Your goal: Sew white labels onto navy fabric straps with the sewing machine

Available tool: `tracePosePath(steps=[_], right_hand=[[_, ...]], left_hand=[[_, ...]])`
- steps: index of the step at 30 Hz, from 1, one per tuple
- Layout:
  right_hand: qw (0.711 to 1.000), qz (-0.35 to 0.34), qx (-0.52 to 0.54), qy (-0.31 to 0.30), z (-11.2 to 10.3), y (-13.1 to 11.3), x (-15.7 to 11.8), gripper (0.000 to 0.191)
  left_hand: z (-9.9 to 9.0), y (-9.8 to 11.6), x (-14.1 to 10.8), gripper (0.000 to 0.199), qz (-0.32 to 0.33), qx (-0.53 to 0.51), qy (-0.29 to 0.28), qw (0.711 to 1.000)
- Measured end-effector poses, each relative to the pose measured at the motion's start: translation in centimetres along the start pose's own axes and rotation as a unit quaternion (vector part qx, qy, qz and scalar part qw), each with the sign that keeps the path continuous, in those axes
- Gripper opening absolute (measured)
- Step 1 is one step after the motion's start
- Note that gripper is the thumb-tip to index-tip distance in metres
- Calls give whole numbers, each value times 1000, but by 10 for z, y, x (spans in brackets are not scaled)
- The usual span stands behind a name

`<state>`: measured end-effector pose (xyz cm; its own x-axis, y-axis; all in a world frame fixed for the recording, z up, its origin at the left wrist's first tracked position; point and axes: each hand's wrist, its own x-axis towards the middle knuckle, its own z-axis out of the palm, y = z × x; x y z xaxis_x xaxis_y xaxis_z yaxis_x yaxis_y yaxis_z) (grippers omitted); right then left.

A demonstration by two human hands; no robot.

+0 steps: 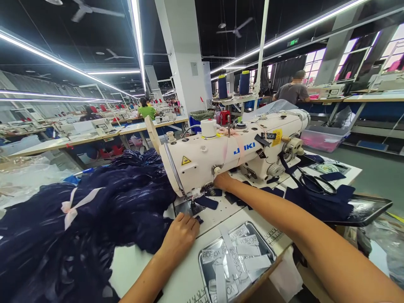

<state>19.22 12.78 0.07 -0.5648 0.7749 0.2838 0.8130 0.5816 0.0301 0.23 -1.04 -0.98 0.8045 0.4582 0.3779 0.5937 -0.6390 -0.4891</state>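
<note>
A white sewing machine [214, 151] stands on the pale table in the head view. My left hand [182, 231] is just in front of the presser foot [193, 206], its fingers curled and pressed together. A small navy fabric piece [199, 219] shows at its fingertips. My right hand [222, 181] reaches under the machine's arm, beside a round knob; its fingers are hidden there. To the left lies a big heap of navy garments [132, 198] with a pale pink bow [70, 207] on top. Navy fabric scraps [208, 202] are scattered along the machine bed.
A metal tray [200, 269] of printed white labels stands at the table's front. Black scissors [317, 184] lie on the right, near a dark tray [377, 210] with navy fabric. Thread cones [244, 83] stand behind the machine. Co-workers [292, 90] sit farther back.
</note>
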Motion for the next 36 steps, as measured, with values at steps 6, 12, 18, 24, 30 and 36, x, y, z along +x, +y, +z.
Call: tracePosePath(steps=[6,12,18,24,30,36], right_hand=[[1000,-16,-1,6,-5,19,-27,23],[979,42,111,165,-23,11,-78,27],[946,32,320,42,-11,-38,-72,26],[990,-18,131,44,0,-53,-51,23],[993,-85,50,66,-7,-77,-63,11],[996,-89,15,23,-7,-88,-65,16]], left_hand=[[1,0,-2,24,4,5,-6,1000],[4,0,-1,23,14,16,3,1000],[2,-1,-1,19,35,37,-9,999],[-6,1,-17,18,31,54,-24,998],[-3,3,-22,17,9,53,-10,999],[-2,4,-22,16,-2,43,-6,999]])
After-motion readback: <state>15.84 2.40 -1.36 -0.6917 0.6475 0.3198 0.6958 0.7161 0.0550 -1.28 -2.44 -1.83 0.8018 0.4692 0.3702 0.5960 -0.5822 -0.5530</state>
